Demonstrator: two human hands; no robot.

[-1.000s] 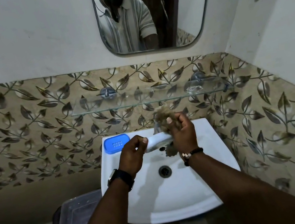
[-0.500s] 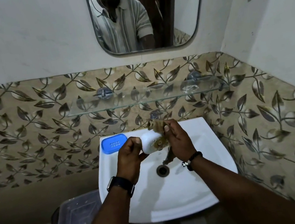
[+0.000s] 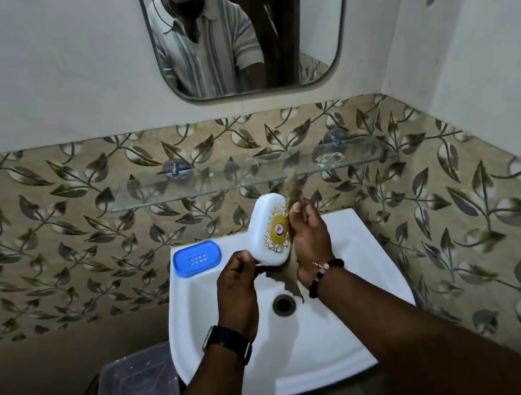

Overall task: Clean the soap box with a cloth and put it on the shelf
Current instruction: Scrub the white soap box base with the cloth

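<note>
Soap box [image 3: 270, 230] is pinched at its near end by my closed left hand [image 3: 237, 279], my right hand [image 3: 310, 239] presses cloth [image 3: 291, 192] along its far-right edge; best wipe slowly, supporting firmly.

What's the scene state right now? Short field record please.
setting: white sink below a glass shelf and mirror
soap box: white lid with gold emblem, held tilted above the sink
left hand: grips the lid's lower end
right hand: presses brown cloth on the lid's right edge
blue tray: on the sink's back left corner
shelf: nothing clearly on it
stage: wiping, not yet shelved
</note>
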